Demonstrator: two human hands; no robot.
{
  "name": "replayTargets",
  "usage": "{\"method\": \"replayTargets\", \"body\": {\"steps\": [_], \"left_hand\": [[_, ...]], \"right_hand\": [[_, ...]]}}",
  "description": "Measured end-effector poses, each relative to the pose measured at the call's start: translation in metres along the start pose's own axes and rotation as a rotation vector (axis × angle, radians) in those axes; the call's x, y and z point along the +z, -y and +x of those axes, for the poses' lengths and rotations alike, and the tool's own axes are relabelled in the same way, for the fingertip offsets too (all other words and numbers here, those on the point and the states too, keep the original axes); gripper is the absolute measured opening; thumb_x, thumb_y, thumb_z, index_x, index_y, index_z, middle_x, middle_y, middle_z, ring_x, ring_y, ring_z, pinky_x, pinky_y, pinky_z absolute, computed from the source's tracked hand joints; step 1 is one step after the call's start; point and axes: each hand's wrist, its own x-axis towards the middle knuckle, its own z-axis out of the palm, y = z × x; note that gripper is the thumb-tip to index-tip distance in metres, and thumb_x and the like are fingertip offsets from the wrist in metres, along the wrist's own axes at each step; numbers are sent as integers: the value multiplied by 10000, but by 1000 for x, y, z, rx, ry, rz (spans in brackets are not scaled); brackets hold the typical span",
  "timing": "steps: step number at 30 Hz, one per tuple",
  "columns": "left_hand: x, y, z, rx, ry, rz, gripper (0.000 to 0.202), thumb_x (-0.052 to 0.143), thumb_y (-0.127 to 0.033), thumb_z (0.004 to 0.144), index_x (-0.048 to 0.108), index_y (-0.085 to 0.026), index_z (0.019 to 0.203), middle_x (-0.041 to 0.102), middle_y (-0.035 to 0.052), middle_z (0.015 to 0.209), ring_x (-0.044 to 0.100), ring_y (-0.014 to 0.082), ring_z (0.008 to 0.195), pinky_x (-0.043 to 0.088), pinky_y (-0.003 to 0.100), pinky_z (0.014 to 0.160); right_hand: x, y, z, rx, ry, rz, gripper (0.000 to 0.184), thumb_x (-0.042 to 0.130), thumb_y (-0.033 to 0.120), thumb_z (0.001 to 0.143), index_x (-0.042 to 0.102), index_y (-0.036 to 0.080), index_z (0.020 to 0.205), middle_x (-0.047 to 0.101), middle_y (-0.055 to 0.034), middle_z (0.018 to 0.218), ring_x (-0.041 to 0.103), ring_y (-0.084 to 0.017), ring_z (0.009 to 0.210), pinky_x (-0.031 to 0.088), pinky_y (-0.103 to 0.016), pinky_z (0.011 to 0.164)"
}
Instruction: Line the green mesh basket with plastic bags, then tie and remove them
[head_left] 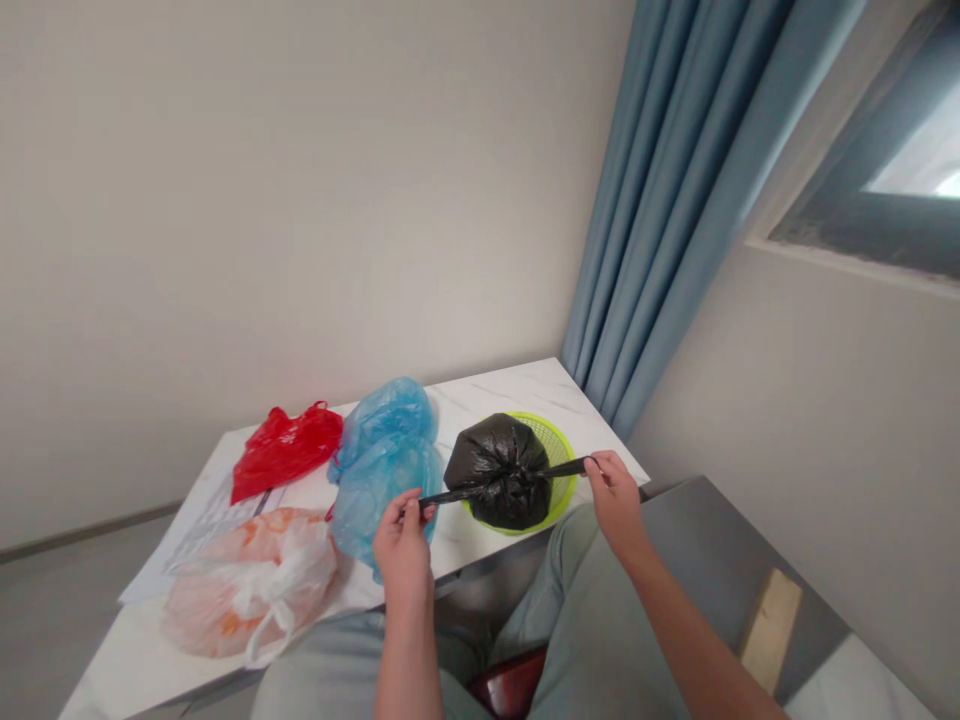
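Note:
A bulging black plastic bag (491, 450) rests in a lime-green basket (564, 450), its neck gathered into a knot at the middle. My left hand (403, 535) pinches one of the bag's handles, stretched out to the left. The other handle is gripped by my right hand (611, 490) and pulled taut to the right. Close to my left hand lies a puffed-up blue plastic bag (386, 480). What the black bag contains is hidden.
On the white marble-patterned table (517, 385) are a red plastic bag (289, 445), a knotted white bag with orange print (255, 580) and printed paper (187, 530). Behind stands a wall; a blue curtain (675, 200) hangs at right. A wooden piece (772, 625) lies on a grey surface.

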Motion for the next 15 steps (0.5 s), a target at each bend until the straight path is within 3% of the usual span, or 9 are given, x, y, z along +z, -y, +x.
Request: {"method": "replayTargets", "body": {"steps": [5, 9, 12, 15], "left_hand": [[2, -4, -3, -22, 49, -11, 317, 715, -378, 733, 681, -158, 958, 636, -5, 628, 605, 122, 623, 515, 258, 677], [4, -16, -5, 1, 81, -10, 347, 722, -394, 740, 682, -154, 988, 653, 4, 655, 627, 128, 636, 531, 263, 690], [7, -40, 0, 41, 115, -9, 339, 714, -391, 752, 678, -155, 993, 657, 11, 648, 649, 145, 621, 541, 277, 670], [3, -79, 17, 104, 137, 7, 327, 699, -383, 766, 665, -162, 1004, 667, 19, 662, 669, 166, 593, 541, 278, 606]], "right_hand": [[-5, -4, -1, 131, -23, 183, 307, 586, 469, 882, 687, 182, 844, 615, -41, 891, 576, -177, 820, 501, -292, 707], [-7, -3, -8, 404, -35, 541, 321, 698, 508, 785, 712, 202, 882, 654, -43, 974, 594, -181, 837, 519, -309, 713], [-5, 1, -18, 559, 96, 857, 303, 703, 487, 790, 702, 220, 933, 677, -59, 983, 617, -195, 847, 524, -340, 734], [2, 5, -35, 634, 325, 984, 340, 637, 520, 830, 689, 202, 937, 681, -104, 970, 632, -229, 867, 521, -387, 756]]}}
